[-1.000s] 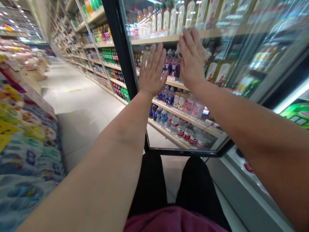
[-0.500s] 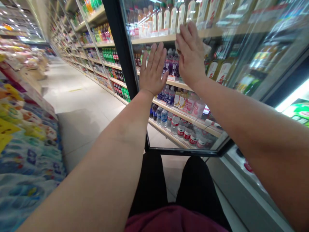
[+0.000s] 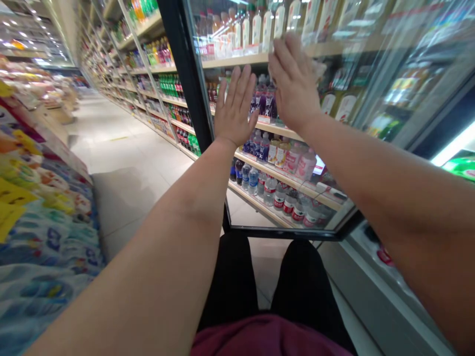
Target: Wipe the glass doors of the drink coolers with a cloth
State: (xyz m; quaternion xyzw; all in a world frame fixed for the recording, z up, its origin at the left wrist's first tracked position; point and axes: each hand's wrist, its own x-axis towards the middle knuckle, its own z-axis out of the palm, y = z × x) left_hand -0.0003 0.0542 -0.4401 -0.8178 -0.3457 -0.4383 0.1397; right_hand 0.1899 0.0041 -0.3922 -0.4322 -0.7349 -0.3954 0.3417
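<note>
A black-framed glass door (image 3: 282, 231) stands in front of me, with shelves of bottles seen through it. My left hand (image 3: 236, 109) lies flat against the glass near the door's left side, fingers spread and nothing in it. To its right, my right hand (image 3: 295, 81) presses a pale cloth (image 3: 318, 70) to the glass. Only an edge of the cloth shows beyond the hand; the rest is hidden under the palm and fingers.
Long drink shelves (image 3: 174, 101) recede on the left beside a tiled aisle floor (image 3: 128, 163). Stacked packaged goods (image 3: 48, 237) stand at the far left. A lit cooler with green items (image 3: 462, 167) is at the right edge.
My right hand has shifted very slightly on the glass, its fingers tilting a little to the left. My left hand stays where it was. The view has turned a touch.
</note>
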